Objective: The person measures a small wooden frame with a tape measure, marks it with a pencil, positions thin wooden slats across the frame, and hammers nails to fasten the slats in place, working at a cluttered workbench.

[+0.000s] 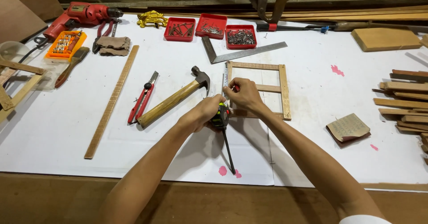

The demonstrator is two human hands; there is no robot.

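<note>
Left hand [203,112] grip closed around tape measure [220,116], right hand [240,95] pinching its blade on wooden frame [283,90]

Orange bit-set case [65,44], perhaps clear-lidded, far left beside the red drill [82,15]; no labels, signs, screens.

I counted three red trays [210,26], one hammer [174,100], one drill [80,15], one steel square [243,52], one wooden frame [282,90], one tape measure [220,116], two wooden rulers [111,101].

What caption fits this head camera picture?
Left hand grips a tape measure; right hand pulls its blade along a wooden frame.
</note>
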